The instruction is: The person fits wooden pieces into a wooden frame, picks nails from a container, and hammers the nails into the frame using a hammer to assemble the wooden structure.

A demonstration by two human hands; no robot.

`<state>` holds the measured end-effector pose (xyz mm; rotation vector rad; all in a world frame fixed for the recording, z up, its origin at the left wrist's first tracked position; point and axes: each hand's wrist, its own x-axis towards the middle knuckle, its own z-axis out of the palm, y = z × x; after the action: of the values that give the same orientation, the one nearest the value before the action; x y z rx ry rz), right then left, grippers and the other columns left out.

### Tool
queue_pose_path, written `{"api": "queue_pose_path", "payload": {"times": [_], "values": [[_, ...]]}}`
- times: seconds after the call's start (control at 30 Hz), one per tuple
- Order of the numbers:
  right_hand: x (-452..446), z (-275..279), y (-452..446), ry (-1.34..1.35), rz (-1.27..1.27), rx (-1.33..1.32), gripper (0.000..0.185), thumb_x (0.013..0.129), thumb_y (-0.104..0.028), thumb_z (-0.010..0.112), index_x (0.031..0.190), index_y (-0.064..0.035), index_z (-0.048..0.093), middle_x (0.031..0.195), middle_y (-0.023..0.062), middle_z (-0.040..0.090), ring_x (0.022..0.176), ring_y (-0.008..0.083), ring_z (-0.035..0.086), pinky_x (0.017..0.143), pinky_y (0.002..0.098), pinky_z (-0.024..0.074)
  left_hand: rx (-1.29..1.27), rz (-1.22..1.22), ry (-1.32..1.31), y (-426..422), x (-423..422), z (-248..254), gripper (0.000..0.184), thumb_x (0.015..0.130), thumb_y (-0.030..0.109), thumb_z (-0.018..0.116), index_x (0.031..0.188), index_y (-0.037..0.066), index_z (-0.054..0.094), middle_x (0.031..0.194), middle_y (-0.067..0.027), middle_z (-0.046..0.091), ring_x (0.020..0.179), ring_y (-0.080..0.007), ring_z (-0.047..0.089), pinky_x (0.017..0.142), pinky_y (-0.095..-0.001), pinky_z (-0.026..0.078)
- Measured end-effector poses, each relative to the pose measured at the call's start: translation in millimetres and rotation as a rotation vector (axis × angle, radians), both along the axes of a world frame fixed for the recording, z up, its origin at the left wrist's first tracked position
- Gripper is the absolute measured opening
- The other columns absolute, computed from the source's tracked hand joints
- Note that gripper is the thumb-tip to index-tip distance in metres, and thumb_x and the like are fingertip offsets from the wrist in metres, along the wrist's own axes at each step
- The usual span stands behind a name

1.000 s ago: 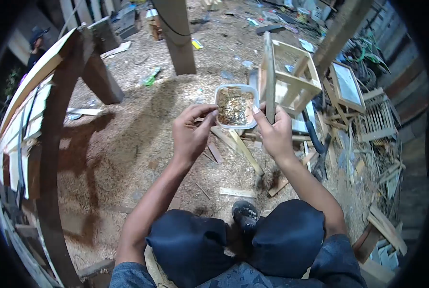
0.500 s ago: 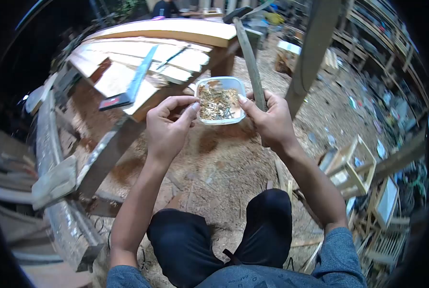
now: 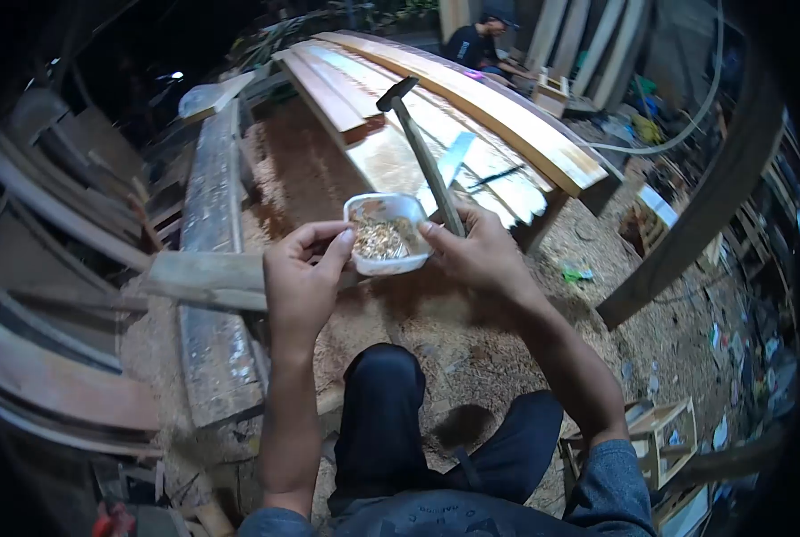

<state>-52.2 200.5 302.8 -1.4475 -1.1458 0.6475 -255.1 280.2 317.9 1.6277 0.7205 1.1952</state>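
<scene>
A clear plastic tub (image 3: 387, 234) with shavings and what look like small nails inside is held out in front of me. My right hand (image 3: 479, 246) grips its right rim with the thumb and also holds the wooden handle of a hammer (image 3: 424, 161), its dark head pointing up and away. At the tub's left side is my left hand (image 3: 309, 268), thumb and fingertips pinched together against or near the rim; whether something small is between them is too small to tell.
Long planks (image 3: 498, 116) form a bench ahead, with a blue-and-silver square (image 3: 449, 170) on it. Another person (image 3: 473, 45) sits beyond. A weathered beam (image 3: 214, 268) runs at left, a post (image 3: 704, 224) stands at right, and a wooden frame (image 3: 668, 438) lies lower right.
The view has swung left, from the littered floor to the plank bench and the weathered beam. Tub and hammer have stayed in my hands, and the hammer head now shows fully.
</scene>
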Motion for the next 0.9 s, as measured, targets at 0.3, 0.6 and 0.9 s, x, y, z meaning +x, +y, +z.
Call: {"api": "queue_pose_path", "payload": {"times": [0.3, 0.6, 0.9], "values": [[-134, 21, 35, -0.053, 0.452, 0.012, 0.022, 0.093, -0.021, 0.071, 0.095, 0.0005, 0.065, 0.070, 0.0001, 0.060, 0.060, 0.0051, 0.054, 0.051, 0.0243, 0.0416, 0.041, 0.460, 0.018, -40, -156, -10, 0.012, 0.091, 0.005, 0.070, 0.099, -0.003, 0.073, 0.085, -0.0022, 0.071, 0.074, -0.0044, 0.060, 0.068, -0.0209, 0.048], [-205, -6, 66, -0.026, 0.660, -0.114, 0.018, 0.093, -0.018, 0.071, 0.094, -0.0004, 0.065, 0.067, -0.0006, 0.058, 0.054, 0.0047, 0.050, 0.048, 0.0241, 0.0379, 0.019, 0.722, 0.060, -58, -219, -41, 0.011, 0.090, 0.004, 0.070, 0.098, -0.004, 0.072, 0.083, -0.0021, 0.071, 0.074, -0.0040, 0.060, 0.068, -0.0211, 0.047], [-214, 3, 78, -0.164, 0.636, -0.297, 0.041, 0.093, -0.031, 0.071, 0.102, 0.0088, 0.066, 0.077, 0.0112, 0.069, 0.072, 0.0135, 0.064, 0.068, 0.0316, 0.0509, 0.176, 0.764, 0.262, -50, -230, -50, 0.012, 0.088, 0.004, 0.072, 0.098, 0.002, 0.076, 0.095, -0.0053, 0.070, 0.087, -0.0095, 0.061, 0.079, -0.0240, 0.047]]}}
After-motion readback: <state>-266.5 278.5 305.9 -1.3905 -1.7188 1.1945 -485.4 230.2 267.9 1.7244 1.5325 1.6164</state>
